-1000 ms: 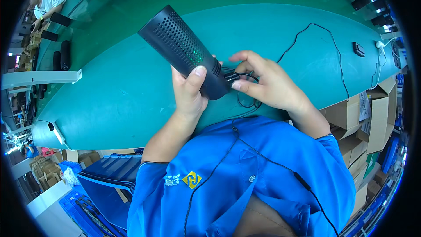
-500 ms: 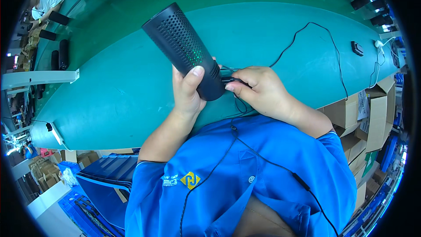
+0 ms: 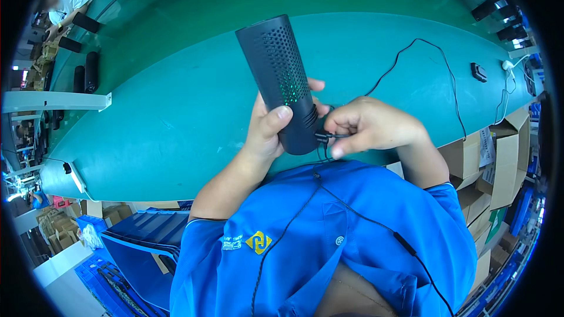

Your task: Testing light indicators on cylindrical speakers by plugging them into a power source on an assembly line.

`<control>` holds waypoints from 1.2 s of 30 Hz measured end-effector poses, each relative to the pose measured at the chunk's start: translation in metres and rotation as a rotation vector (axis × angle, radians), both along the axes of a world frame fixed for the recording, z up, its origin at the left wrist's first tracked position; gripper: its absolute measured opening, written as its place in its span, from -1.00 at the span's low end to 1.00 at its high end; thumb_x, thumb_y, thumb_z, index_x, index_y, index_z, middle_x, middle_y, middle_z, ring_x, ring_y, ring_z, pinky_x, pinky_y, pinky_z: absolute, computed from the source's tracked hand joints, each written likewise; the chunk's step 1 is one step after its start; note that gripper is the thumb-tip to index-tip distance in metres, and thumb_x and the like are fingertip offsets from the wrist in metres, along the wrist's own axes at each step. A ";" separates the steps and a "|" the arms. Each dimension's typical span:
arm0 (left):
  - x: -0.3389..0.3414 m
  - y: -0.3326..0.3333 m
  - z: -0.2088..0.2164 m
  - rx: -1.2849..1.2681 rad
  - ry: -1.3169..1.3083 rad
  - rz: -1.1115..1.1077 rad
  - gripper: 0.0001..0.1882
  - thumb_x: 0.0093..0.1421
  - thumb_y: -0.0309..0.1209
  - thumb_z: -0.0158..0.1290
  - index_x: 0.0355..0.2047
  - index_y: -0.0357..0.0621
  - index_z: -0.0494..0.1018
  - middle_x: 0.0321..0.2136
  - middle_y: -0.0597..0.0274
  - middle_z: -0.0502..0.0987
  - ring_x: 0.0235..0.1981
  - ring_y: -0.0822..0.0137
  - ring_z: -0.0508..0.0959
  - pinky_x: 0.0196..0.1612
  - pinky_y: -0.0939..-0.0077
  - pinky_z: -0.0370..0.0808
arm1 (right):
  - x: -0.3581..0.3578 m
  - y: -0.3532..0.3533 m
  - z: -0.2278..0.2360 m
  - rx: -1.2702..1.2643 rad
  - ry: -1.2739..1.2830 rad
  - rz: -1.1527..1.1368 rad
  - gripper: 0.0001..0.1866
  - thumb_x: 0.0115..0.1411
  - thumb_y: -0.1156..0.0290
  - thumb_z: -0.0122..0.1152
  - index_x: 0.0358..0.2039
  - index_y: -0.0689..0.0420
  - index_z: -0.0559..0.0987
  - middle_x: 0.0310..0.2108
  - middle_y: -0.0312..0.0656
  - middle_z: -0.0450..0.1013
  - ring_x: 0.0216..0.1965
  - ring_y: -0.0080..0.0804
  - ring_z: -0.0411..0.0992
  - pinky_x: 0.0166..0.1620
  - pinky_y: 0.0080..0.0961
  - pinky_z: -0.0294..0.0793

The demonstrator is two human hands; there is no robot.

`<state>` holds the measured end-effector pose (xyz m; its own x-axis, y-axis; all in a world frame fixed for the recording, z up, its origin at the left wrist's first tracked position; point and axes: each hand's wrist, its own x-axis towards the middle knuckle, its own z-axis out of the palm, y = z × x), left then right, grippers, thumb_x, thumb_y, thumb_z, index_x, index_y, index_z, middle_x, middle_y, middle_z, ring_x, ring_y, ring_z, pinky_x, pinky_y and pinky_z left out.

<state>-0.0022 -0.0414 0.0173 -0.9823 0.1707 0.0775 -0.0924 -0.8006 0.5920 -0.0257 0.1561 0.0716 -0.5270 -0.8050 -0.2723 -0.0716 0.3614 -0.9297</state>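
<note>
My left hand (image 3: 271,126) is closed around the lower part of a black cylindrical device (image 3: 276,61), its thumb in front and fingers behind. The device tilts, its top leaning left and away from me. A perforated grille covers its side, and green light shows through the holes. A black cable plug (image 3: 322,137) sits against the side near the base. Beside it is my right hand (image 3: 376,126), thumb and curled fingers apart, with the cable passing through the gap between them.
The black cable (image 3: 452,76) loops across the green table (image 3: 176,141) to the right. A small black adapter (image 3: 479,72) lies there, near a white plug (image 3: 508,66). More black cylinders (image 3: 91,72) stand along the far edges. Cardboard boxes (image 3: 461,155) are at right, a blue bin (image 3: 138,258) at lower left.
The device has shifted right and slightly toward me and is more upright. My right thumb and fingers have spread from their pinch on the plug.
</note>
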 end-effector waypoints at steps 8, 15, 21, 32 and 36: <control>-0.017 -0.033 -0.017 -0.064 0.130 0.092 -0.36 0.24 -0.08 -0.16 0.23 -0.12 0.01 -0.02 -0.06 0.34 -0.18 0.13 0.52 -0.12 0.29 0.49 | -0.043 0.048 0.039 0.442 1.044 -0.655 -0.79 -0.05 0.47 0.30 -0.33 0.13 0.56 -0.47 -0.29 0.44 -0.50 -0.51 0.30 -0.44 -0.60 0.27; -0.017 -0.015 0.007 -0.361 0.009 0.345 -0.41 0.22 -0.23 -0.03 0.18 -0.17 0.08 -0.07 -0.01 0.37 -0.23 0.21 0.51 -0.13 0.41 0.45 | -0.026 0.029 -0.009 0.872 1.144 -0.331 -0.07 -0.16 0.38 0.37 0.26 -0.09 0.15 0.27 -0.23 0.10 0.33 -0.09 -0.05 0.27 -0.16 0.03; -0.006 -0.019 0.003 -0.534 0.087 0.340 -0.33 0.06 -0.45 0.15 0.15 -0.15 0.09 -0.11 0.09 0.38 -0.22 0.29 0.47 -0.12 0.46 0.42 | 0.016 -0.018 -0.002 -0.016 0.744 -0.302 -0.35 -0.03 0.48 0.27 0.13 0.11 0.33 0.13 -0.11 0.25 0.08 -0.18 0.27 0.05 -0.37 0.32; 0.003 -0.008 -0.009 -0.686 0.190 0.394 -0.26 -0.10 -0.46 0.30 0.08 -0.20 0.19 -0.15 0.12 0.40 -0.23 0.28 0.48 -0.10 0.43 0.44 | 0.009 -0.052 -0.039 -0.167 0.596 -0.454 -0.20 -0.18 0.39 0.39 0.14 0.14 0.29 0.03 -0.13 0.36 -0.07 -0.23 0.36 -0.01 -0.43 0.34; 0.006 -0.010 0.003 -0.763 0.173 0.271 -0.29 -0.14 -0.45 0.31 0.05 -0.19 0.25 -0.15 0.12 0.41 -0.20 0.25 0.47 -0.09 0.41 0.43 | 0.000 -0.042 -0.056 -0.242 0.797 -0.459 -0.20 -0.18 0.42 0.38 0.14 0.14 0.28 0.04 -0.13 0.37 -0.09 -0.24 0.36 -0.02 -0.44 0.34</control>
